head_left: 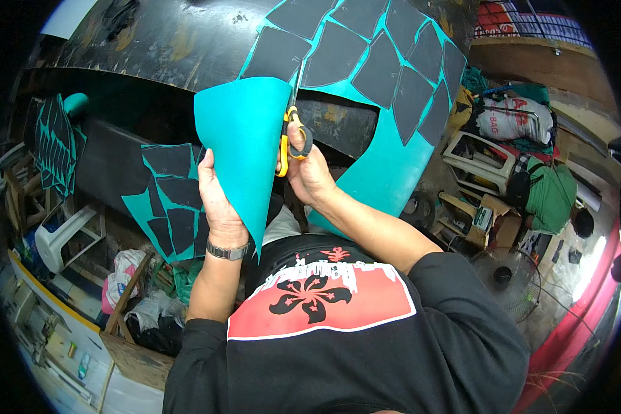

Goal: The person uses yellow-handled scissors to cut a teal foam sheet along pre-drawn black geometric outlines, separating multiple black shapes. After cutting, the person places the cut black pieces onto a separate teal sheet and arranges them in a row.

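Observation:
A teal sheet of flexible material [238,121] is folded up in front of me, its lower end tapering to a point. My left hand [221,203] grips its left edge, with fingers hidden behind it. In my right hand [310,172] are yellow-and-black scissors [284,148], thumb at the handle loops. Their blades point away from me, at the sheet's right side by the black shapes. Beyond, the sheet spreads over the dark table, covered with several angular black panels [331,55] with narrow teal gaps between them. A long teal strip [386,179] hangs down at the right.
Another teal piece with black panels [174,224] lies left of my left hand, and a stack of similar sheets [56,148] farther left. The dark worktable [165,55] spans the far side. Plastic stools stand at left [65,238] and right [479,159]; a fan [507,279] stands lower right.

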Available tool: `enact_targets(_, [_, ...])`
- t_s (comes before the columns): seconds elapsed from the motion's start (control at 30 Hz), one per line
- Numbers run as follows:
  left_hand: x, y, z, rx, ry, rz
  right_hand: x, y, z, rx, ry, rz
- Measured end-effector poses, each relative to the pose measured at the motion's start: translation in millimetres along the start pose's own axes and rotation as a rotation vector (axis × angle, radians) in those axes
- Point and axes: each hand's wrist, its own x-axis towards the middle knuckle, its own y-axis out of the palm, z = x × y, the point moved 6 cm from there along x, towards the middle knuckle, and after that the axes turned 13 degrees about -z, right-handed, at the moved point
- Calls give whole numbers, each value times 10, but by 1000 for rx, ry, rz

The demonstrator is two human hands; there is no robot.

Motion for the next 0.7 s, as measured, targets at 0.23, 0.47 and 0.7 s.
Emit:
enact_targets(0.23, [7, -4, -230, 173, 18, -52, -16, 129, -69, 81, -47, -77])
enact_targets(0.47, [361, 129, -881, 1419, 1015, -138, -33, 119, -45, 124, -4, -133])
enact_targets(0.7, [574, -288, -830, 1335, 549, -54, 34, 172, 79, 119, -62, -102])
